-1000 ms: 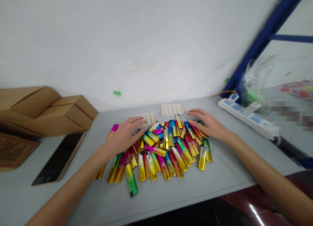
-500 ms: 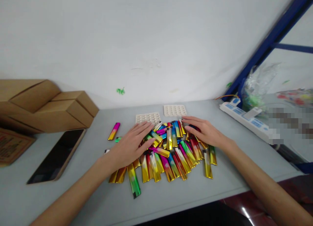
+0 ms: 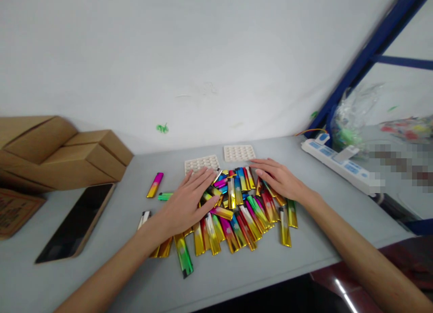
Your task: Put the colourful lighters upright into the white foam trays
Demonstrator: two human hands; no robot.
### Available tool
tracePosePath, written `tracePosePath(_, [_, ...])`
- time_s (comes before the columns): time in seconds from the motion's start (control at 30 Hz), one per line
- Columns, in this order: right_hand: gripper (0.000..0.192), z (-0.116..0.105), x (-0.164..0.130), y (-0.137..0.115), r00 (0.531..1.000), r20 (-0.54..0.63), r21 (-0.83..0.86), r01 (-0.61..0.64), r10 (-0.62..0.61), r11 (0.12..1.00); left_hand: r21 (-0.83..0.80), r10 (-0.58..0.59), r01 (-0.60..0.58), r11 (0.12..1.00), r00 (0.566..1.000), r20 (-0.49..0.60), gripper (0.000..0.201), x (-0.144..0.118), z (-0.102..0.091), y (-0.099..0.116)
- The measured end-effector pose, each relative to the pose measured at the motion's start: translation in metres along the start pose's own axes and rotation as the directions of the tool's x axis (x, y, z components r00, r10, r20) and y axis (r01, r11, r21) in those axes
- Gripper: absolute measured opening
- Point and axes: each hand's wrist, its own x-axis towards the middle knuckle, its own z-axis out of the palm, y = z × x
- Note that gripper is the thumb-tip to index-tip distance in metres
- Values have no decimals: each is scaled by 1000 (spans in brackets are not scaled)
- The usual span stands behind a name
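A heap of several shiny, many-coloured lighters (image 3: 237, 209) lies on the grey table (image 3: 304, 254). My left hand (image 3: 189, 200) rests flat on the heap's left side, fingers spread. My right hand (image 3: 279, 180) lies flat on the heap's right side, fingers stretched toward the middle. Neither hand grips anything. A pink-and-yellow lighter (image 3: 154, 185), a green one (image 3: 164, 196) and a pale one (image 3: 143, 218) lie apart to the left. Two white honeycomb trays (image 3: 202, 163) (image 3: 238, 152) sit just behind the heap.
Brown cardboard boxes (image 3: 64, 153) stand at the back left, with a dark phone (image 3: 76, 223) in front of them. A white power strip (image 3: 341, 166) and a clear plastic bag (image 3: 352, 114) sit at the right, beside a blue metal frame (image 3: 361, 60).
Both hands have slid inward over the heap, pushing the lighters closer together. The left hand's shift uncovered loose lighters lying at the left.
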Motion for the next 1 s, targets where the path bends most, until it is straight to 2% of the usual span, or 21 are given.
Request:
tracePosePath(0.3, [46, 0, 0, -2, 989, -130, 112, -62, 77, 992, 18, 59, -60, 998, 997, 46, 57, 3, 3, 2])
tracePosePath(0.4, [43, -6, -1, -5, 983, -171, 71, -56, 67, 996, 42, 44, -46, 998, 998, 47, 56, 1, 2, -1])
tracePosePath(0.5, [38, -17, -7, 0, 975, -209, -30, -78, 69, 997, 64, 38, -38, 997, 999, 2, 55, -2, 0, -7])
tracePosePath(0.63, [38, -24, -23, 20, 979, -161, -160, -154, 128, 975, 105, 21, -13, 994, 997, -68, 56, -8, -1, -19])
tracePosePath(0.77, [42, -22, -35, 39, 960, -164, -250, -264, 228, 931, 112, 8, -1, 994, 998, -63, 57, -11, -2, -22])
tracePosePath(1.0, [41, -28, -39, 38, 935, -93, -236, -354, 342, 905, 63, 28, -23, 998, 997, -69, 53, -11, -2, -18])
